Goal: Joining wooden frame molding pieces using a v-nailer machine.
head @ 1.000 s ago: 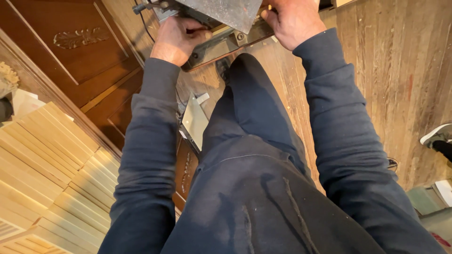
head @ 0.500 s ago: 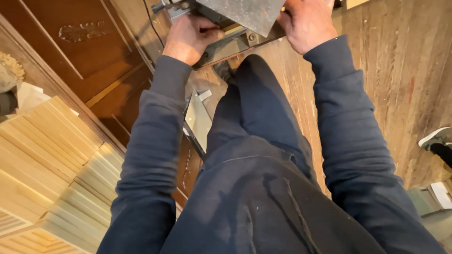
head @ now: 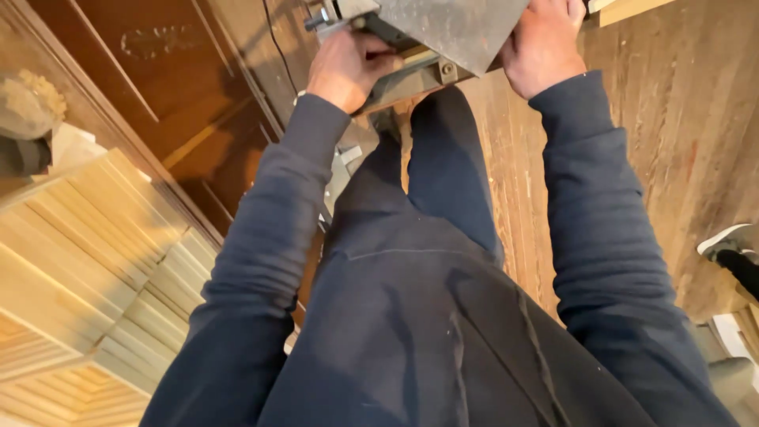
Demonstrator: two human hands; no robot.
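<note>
A grey metal machine table (head: 455, 32) with a frame under it sits at the top of the view. My left hand (head: 348, 67) is curled around a bar of the frame at its left edge. On the right edge of the metal plate rests my right hand (head: 541, 47), fingers closed over it. Both arms are in dark blue sleeves, and my dark trousers and torso fill the middle of the view. What lies on top of the machine is out of frame.
A stack of pale wooden slats (head: 87, 261) stands at the left. Behind it lies a dark brown carved wooden panel (head: 158, 71). The floor is worn wooden boards (head: 680, 142). Another person's shoe (head: 727, 241) shows at the right edge.
The view has shifted so the machine and both hands sit further right and higher. Both hands keep their hold on the machine.
</note>
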